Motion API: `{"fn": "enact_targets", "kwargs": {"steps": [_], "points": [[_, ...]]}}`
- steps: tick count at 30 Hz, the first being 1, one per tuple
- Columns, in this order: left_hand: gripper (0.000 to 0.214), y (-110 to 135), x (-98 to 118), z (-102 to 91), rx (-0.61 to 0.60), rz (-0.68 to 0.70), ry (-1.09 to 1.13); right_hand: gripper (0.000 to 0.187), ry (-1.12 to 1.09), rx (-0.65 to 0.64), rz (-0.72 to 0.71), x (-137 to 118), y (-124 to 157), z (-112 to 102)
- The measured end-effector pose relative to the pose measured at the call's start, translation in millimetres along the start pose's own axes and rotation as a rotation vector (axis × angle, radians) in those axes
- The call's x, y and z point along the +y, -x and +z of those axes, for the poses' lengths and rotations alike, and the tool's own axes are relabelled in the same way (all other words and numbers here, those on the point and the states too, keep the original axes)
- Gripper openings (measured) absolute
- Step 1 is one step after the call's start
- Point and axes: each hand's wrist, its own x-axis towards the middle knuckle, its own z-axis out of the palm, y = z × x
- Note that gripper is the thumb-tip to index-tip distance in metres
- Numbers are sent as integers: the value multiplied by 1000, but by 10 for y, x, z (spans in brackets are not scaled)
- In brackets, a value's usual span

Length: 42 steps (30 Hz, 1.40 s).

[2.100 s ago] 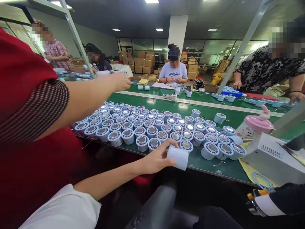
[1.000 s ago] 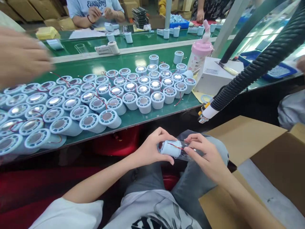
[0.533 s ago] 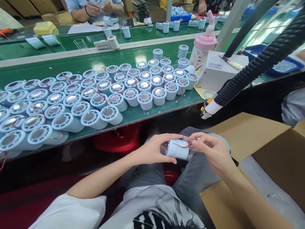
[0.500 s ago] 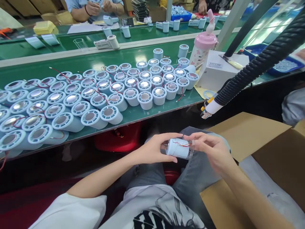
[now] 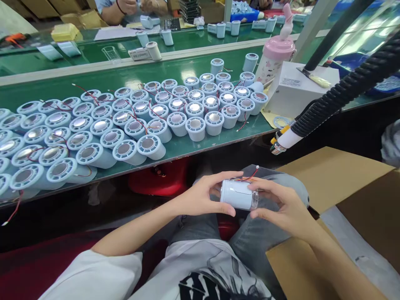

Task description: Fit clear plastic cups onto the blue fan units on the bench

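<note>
Between my two hands, above my lap, lies a light-blue cylinder (image 5: pixel 236 194) on its side, with a clear plastic sleeve (image 5: pixel 255 199) showing at its right end. My left hand (image 5: pixel 212 193) grips its left end, thumb below and fingers above. Around the right end curl the fingers and thumb of my right hand (image 5: pixel 275 200). Thin red wires (image 5: pixel 250 176) with a small white connector stick up from behind the cylinder. On the green bench stand many similar light-blue cylinders (image 5: pixel 196 125) in rows, several with red wires trailing over their tops.
An open cardboard box (image 5: pixel 337 177) stands at my right. Over it hangs a black corrugated hose (image 5: pixel 350 89) with a white nozzle. A white box-shaped device (image 5: pixel 289 89) and a pink-lidded cup (image 5: pixel 275 58) stand on the bench. Across it, a person's hands (image 5: pixel 128 6) are at work.
My right hand has gone from pinching the red wires to wrapping around the cylinder's right end. The cylinder has turned, and the wires now stick up at its top.
</note>
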Motion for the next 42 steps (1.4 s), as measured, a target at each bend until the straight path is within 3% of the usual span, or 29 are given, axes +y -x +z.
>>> {"fn": "enact_targets", "kwargs": {"steps": [7, 18, 28, 34, 42], "points": [[84, 15, 24, -24, -16, 139, -94, 45, -219, -44, 113, -49, -7, -8], [84, 5, 1, -52, -32, 215, -181, 37, -445, -84, 232, -20, -27, 7], [82, 8, 14, -51, -40, 219, -218, 37, -590, -66, 339, 8, -55, 68], [82, 14, 14, -54, -51, 267, -232, 47, -610, -55, 468, -4, -69, 110], [83, -4, -4, -58, -67, 319, -233, 54, -683, -60, 540, -53, -86, 164]]}}
